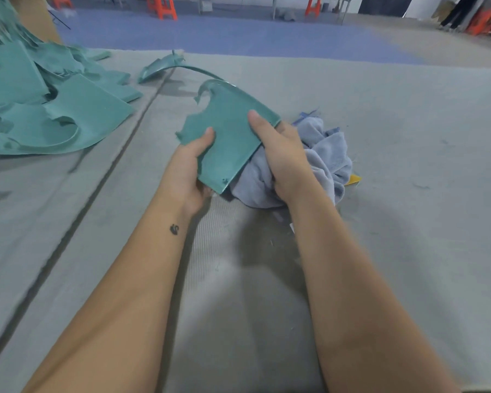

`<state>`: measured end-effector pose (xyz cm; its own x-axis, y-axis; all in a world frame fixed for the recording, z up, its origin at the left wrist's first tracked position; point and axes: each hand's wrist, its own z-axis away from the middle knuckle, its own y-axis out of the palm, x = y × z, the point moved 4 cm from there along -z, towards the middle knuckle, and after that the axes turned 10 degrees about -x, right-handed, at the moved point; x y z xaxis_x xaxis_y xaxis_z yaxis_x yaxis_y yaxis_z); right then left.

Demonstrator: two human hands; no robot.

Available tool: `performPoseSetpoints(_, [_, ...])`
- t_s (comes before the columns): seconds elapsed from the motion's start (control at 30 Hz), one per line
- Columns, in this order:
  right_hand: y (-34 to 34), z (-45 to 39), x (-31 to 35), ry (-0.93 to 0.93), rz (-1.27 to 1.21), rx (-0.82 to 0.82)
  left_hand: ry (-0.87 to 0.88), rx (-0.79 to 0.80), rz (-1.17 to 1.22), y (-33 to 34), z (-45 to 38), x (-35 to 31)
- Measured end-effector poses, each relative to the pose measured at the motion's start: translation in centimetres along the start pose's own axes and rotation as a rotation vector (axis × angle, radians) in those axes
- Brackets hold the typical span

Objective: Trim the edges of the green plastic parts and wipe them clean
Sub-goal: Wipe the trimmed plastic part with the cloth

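Green plastic, glossy and curved, the part sits in both hands above the middle of the bench, its long axis running from the near end by the wrists away toward the far edge and leaning slightly right. Its far end curls over into a thin strip that arcs off to the far left, and its left edge is ragged, with a rounded notch and small torn tabs. The left hand grips the near left edge, thumb lying on the top face and fingers hidden beneath. The right hand holds the right edge, thumb pressed flat on top, with a crumpled pale blue cloth bunched under the palm; whether its fingers also clutch the cloth I cannot tell. The cloth lies on the bench just right of the part, and a small yellow scrap peeks out at its right side. A heap of other green parts covers the far left corner, well apart from the hands. A dark seam crosses the grey bench cover between the heap and the left arm.
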<state>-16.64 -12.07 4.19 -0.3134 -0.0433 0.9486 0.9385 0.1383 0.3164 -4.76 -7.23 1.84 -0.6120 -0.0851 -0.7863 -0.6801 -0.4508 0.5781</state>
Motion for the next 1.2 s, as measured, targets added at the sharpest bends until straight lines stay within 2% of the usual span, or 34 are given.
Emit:
performPoseSetpoints(0.1, [-0.1, 0.2, 0.6, 0.007, 0.146, 0.040, 0.032, -0.089, 0.153, -1.3, -0.7, -1.2])
performPoseSetpoints(0.17, [-0.7, 0.0, 0.9, -0.009, 0.250, -0.009, 0.053, -0.211, 0.228, -2.7, -1.2, -2.1])
performPoseSetpoints(0.2, [-1.1, -0.2, 1.0, -0.043, 0.279, -0.081, 0.045, -0.265, 0.183, -3.3, -1.3, -2.1])
performPoseSetpoints(0.3, [-2.2, -0.1, 1.8, -0.202, 0.185, -0.439, 0.071, -0.352, -0.168, -4.2, -1.7, -1.6])
performPoseSetpoints(0.37, [-2.8, 0.8, 2.8, -0.409, 0.112, -0.654, 0.080, -0.303, -0.223, -3.7, -1.8, -1.2])
performPoseSetpoints(0.43, [-2.7, 1.7, 3.9, -0.650, 0.150, -0.747, 0.067, -0.228, -0.234, -2.7, -1.7, -0.7])
performPoseSetpoints(0.5, [-1.9, 2.3, 4.1, -0.806, 0.295, -0.707, 0.047, -0.196, -0.242, -1.8, -1.3, 0.1])
performPoseSetpoints(0.57, [0.2, 2.2, 3.1, -0.817, 0.528, -0.494, -0.015, -0.144, -0.159, -1.0, -0.9, 0.9])
performPoseSetpoints(0.63, [2.6, 1.7, 0.7, -0.796, 1.074, -0.270, -0.126, -0.057, -0.036, -0.3, -0.4, 1.5])
performPoseSetpoints(0.67, [3.5, 1.6, -0.7, -0.790, 1.343, -0.198, -0.170, -0.029, 0.009, -0.4, -0.4, 1.5])
performPoseSetpoints(0.7, [4.1, 1.5, -1.8, -0.772, 1.506, -0.163, -0.200, -0.016, 0.046, -0.6, -0.5, 1.5])
performPoseSetpoints(0.8, [4.9, 1.9, -2.9, -0.779, 1.542, -0.253, -0.230, -0.020, 0.074, -1.2, -0.7, 1.4])
performPoseSetpoints(0.9, [4.3, 0.6, -2.4, -0.796, 1.604, -0.311, -0.188, -0.070, 0.019, -1.2, -0.9, 1.6])
performPoseSetpoints(1.03, [2.5, -2.4, -1.6, -0.678, 1.676, -0.286, -0.143, -0.100, 0.003, -1.5, -1.0, 1.6])
performPoseSetpoints(1.2, [2.9, -2.5, -1.5, -0.695, 1.671, -0.187, -0.111, -0.128, -0.008, -1.6, -1.3, 1.6])
